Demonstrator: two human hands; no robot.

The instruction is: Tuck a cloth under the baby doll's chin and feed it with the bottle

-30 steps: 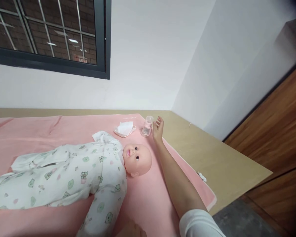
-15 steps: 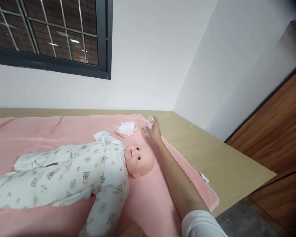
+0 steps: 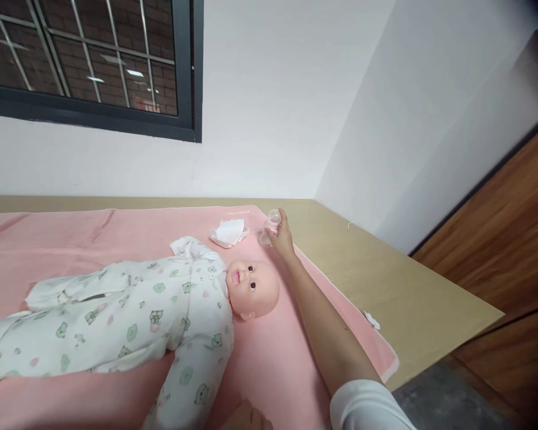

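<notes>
My right hand [image 3: 283, 237] reaches across the pink cloth and is closed round a clear baby bottle [image 3: 272, 222], near the cloth's far right corner. The bottle leans, its capped end up, and its lower part touches the cloth. At the bottom edge only the knuckles of my left hand [image 3: 247, 418] show, fingers curled; whatever they may hold is hidden. Between the two hands lies a baby doll [image 3: 253, 289] on its back, dressed in a white printed sleepsuit [image 3: 130, 316]. Left of the bottle sits an opened pack of white wipes or tissues [image 3: 229, 233].
The pink cloth [image 3: 49, 239] covers much of a wooden-topped table [image 3: 385, 275]. A small white object [image 3: 371, 321] lies at the cloth's right edge. White walls [image 3: 269, 107] and a barred window [image 3: 94, 60] stand behind; wooden panels [image 3: 497, 239] are at the right.
Almost nothing differs. My left hand's knuckles show slightly more at the bottom edge; my right hand keeps its grip on the bottle in the same place.
</notes>
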